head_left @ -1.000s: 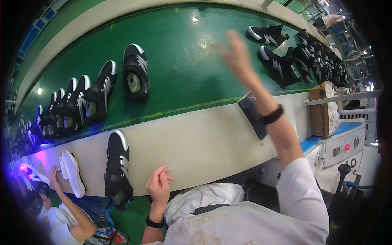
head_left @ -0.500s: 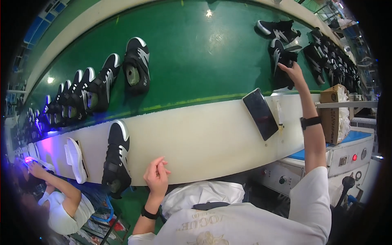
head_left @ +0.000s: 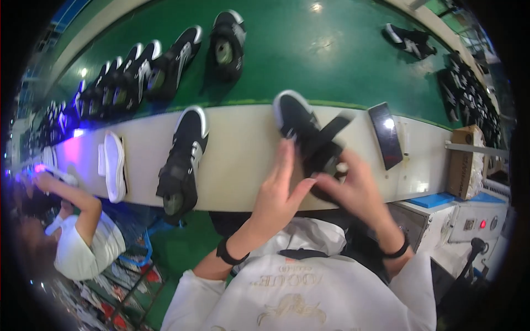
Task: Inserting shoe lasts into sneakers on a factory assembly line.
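Black w/ a silver-white toe, the shoe (head_left: 295,115) sits in front of the person, btwn both hands, at the ledge (head_left: 243,143); its toe points up & slightly L, over the edge of the belt (head_left: 326,66), heel toward the body. L hand (head_left: 276,190) isn't clenched: fingers straight & together, tips against the L side of the shoe, thumb spread out toward the other thumb. R hand (head_left: 356,190) is at the heel, fingers bent, thumb pointing L; it's blurred, so can't tell if it grips the heel or just touches. A strap (head_left: 333,131) sticks out loose to the upper R, also blurred.

L of the hands, a 2nd shoe (head_left: 185,146) stands on the ledge, toe away. Further L, a white sole (head_left: 115,165) lies there too. R of the shoe, a dark phone (head_left: 385,135) lies near the belt's edge.

On the green belt: a single shoe up top, then a row of shoes (head_left: 146,69) running off L; far R, one on its side (head_left: 411,42) & a dense bunch (head_left: 472,96). Carton (head_left: 462,160) at R, by a machine (head_left: 469,220) w/ a red light (head_left: 483,224). Far L, a co-worker (head_left: 91,231) in a white top, arm raised to the ledge.
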Demonstrator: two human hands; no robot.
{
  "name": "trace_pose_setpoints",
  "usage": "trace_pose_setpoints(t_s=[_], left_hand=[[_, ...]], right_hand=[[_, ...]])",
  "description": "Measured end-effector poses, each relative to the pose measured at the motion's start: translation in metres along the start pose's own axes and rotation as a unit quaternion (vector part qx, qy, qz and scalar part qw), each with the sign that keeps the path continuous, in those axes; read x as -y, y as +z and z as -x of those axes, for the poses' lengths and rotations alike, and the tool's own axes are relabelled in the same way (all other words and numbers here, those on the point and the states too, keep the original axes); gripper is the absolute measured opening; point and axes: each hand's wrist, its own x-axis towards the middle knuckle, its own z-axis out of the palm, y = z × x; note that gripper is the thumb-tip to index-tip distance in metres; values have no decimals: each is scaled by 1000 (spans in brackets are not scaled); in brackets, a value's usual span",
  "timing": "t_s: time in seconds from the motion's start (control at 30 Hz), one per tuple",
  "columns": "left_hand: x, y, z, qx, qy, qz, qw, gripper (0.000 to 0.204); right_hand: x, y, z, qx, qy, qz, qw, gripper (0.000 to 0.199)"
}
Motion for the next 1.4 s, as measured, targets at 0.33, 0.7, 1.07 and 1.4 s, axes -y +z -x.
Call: trace_pose_setpoints(t_s=[0.33, 0.7, 1.07, 1.4], left_hand=[[41, -42, -29, 166, -46, 228, 958, 44], [-1, -18, 13, 143, -120, 7, 982, 92], [24, -29, -12, 245, -80, 155, 954, 84], [34, -49, -34, 88, 16, 5, 996, 23]], right_hand=[[7, 36, -13, -27, -328, -11, 944, 43], [-1, 30, -32, 24, -366, -46, 929, 30], [-10, 47, -9, -21, -351, -49, 935, 27], [-3, 38, -25, 23, -394, 89, 915, 46]])
